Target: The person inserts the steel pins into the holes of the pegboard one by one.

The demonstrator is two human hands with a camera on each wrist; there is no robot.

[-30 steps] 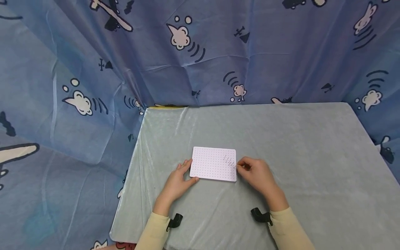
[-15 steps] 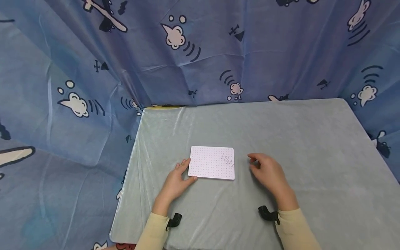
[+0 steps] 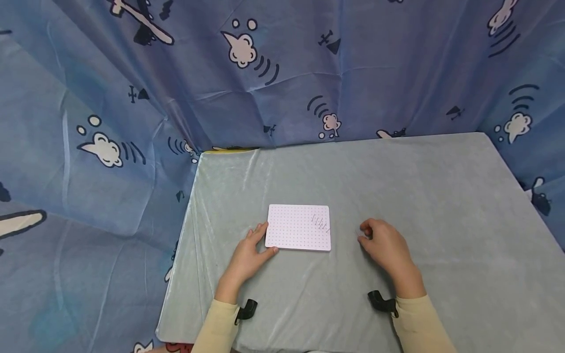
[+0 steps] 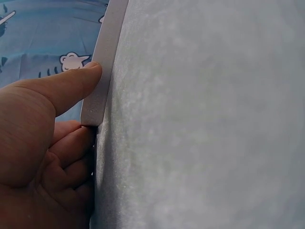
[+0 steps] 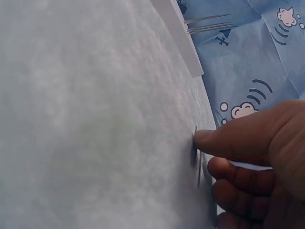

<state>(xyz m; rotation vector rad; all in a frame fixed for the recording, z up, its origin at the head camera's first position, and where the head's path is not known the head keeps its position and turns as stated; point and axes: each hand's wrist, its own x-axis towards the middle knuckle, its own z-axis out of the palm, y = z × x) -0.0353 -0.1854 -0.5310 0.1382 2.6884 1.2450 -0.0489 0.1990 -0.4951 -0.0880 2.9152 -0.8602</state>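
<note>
A flat white pegboard (image 3: 297, 228) dotted with rows of small holes lies on the cloth-covered table. Several thin metal needles (image 3: 320, 223) stand in its right part. My left hand (image 3: 244, 260) holds the board's near left corner, thumb on the front side and fingers along the left end. To the right of the board, my right hand (image 3: 388, 245) is low over the cloth with fingers bent, a gap showing between thumb and index finger. In the right wrist view, thin needles (image 5: 199, 171) are right at the thumb tip; I cannot tell whether one is pinched.
The table (image 3: 397, 181) is covered in pale grey-green plush cloth. Blue printed curtains (image 3: 282, 73) hang behind it and along the left side. A black wrist mount (image 3: 382, 301) sits on each forearm.
My right hand has left the board's right edge and moved right, down to the cloth. A needle it was holding at the board now stands there. The left hand stays at the corner.
</note>
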